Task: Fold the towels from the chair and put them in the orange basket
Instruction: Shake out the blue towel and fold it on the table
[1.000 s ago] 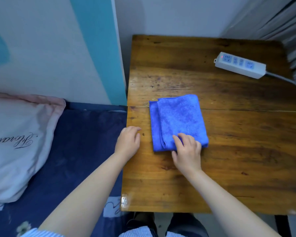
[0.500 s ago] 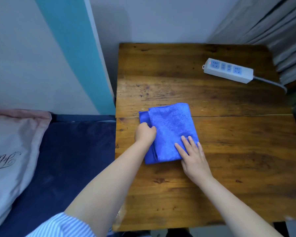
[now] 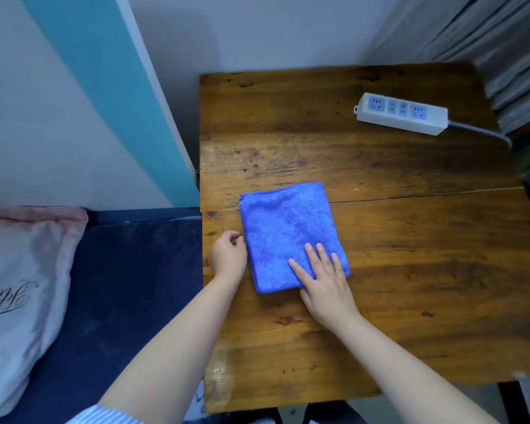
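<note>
A blue towel [image 3: 288,231] lies folded into a small rectangle on the wooden table [image 3: 410,270], near its left side. My right hand [image 3: 322,276] presses flat on the towel's near right corner with straight, spread fingers. My left hand [image 3: 228,255] rests on the table against the towel's left edge, its fingers loosely curled and holding nothing. The orange basket and the chair are out of view.
A white power strip [image 3: 401,113] with a grey cable lies at the table's far right. Left of the table is a bed with a dark blue sheet [image 3: 129,286] and a pink pillow [image 3: 19,286]. Grey curtains [image 3: 487,35] hang at the back right.
My left hand came off the towel's top and now sits beside its left edge. The loose left flap lies flat. My right hand stayed pressed on the near right corner.
</note>
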Demonstrator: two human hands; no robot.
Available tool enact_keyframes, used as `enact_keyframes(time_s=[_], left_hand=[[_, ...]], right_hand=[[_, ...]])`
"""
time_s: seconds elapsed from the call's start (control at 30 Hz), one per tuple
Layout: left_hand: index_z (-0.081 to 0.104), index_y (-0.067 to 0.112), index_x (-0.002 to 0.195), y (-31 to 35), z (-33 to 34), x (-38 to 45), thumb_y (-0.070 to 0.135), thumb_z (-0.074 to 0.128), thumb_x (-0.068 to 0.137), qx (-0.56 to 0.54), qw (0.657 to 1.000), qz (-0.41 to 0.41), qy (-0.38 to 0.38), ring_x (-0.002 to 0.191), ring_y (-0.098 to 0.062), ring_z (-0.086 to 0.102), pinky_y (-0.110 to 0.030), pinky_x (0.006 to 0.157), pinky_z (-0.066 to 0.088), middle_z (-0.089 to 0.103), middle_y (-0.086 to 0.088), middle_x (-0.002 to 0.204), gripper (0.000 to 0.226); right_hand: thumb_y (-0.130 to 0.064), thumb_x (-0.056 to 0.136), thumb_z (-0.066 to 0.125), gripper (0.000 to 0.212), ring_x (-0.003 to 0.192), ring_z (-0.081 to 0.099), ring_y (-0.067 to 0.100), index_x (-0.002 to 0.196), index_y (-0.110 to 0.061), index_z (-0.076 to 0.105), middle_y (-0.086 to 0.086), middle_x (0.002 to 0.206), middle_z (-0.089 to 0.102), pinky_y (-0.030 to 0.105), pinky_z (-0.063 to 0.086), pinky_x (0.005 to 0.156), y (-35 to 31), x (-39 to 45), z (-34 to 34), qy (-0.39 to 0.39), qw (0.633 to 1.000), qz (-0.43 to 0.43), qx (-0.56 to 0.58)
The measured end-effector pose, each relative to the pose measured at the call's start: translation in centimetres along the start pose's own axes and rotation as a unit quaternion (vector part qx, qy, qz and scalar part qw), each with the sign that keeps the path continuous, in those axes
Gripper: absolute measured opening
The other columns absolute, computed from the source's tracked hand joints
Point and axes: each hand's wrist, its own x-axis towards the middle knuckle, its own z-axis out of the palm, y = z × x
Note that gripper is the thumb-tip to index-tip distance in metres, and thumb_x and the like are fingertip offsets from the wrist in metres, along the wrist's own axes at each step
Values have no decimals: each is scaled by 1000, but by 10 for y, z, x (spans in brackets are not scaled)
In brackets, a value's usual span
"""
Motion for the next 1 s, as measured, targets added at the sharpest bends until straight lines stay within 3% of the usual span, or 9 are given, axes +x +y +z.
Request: enact_keyframes(time_s=[0.07,0.17,0.27,0.33,0.4,0.5,0.67,0.87,1.0], left_hand=[[57,2,120,-4,-2,0,13,45,95,19,1000,21,-13,113,-27,55,-28,89,42,61,-13,122,30],[47,3,131,-10,-4,-7,6,38,95,46,996,70,-6,125,-26,45,-30,103,35,51,-14,134,38],[44,-1,133,-16,-2,-22,10,35,92,102,982,158,-1,132,-28,39,-31,110,27,46,-14,139,43],[54,-2,125,-18,7,-33,18,35,85,153,960,235,-25,127,-30,49,-37,105,38,55,-15,132,48],[65,1,111,-18,18,-37,23,35,79,240,930,274,-45,113,-30,61,-45,89,50,65,-13,119,49],[66,5,112,-23,25,-34,30,30,80,351,895,263,-78,114,-26,61,-47,87,51,65,-8,122,54],[66,7,114,-38,32,-23,33,32,79,441,855,261,-78,113,-24,62,-47,83,53,65,-7,122,54],[64,4,116,-42,38,-20,32,33,80,436,851,290,-35,114,-27,61,-47,84,52,63,-10,125,55],[58,3,121,-48,42,-18,31,34,80,422,852,311,12,123,-28,52,-50,84,51,61,-12,127,55]], right_hand=[[-27,66,40,51,110,61,36,118,-28,43,16,121,63,46,36,99,-2,1,-4,-26,1000,4,-11],[-24,48,54,68,108,62,35,117,-25,48,17,119,64,50,51,83,-3,2,-12,-73,997,-9,-11],[-7,55,37,54,96,67,36,97,-12,71,19,108,69,54,52,75,3,7,-25,-44,999,-5,26],[-4,61,27,54,93,67,41,89,-2,73,23,103,69,59,49,74,11,14,-33,-14,998,22,59],[-4,66,28,52,98,63,46,96,3,70,26,107,66,62,46,79,18,24,-36,-13,997,48,55],[-14,76,33,48,108,58,46,107,3,65,26,118,62,59,44,85,22,45,-34,-51,998,36,23],[-35,77,35,56,109,61,36,110,-1,66,18,120,63,54,50,80,30,80,-25,-109,991,-61,-56],[-38,82,32,59,119,53,37,122,-2,57,17,131,55,57,38,96,54,104,-15,-125,984,-129,-3],[-45,87,14,66,145,7,26,145,-14,21,5,156,11,42,5,116,74,114,-15,-163,981,-73,80]])
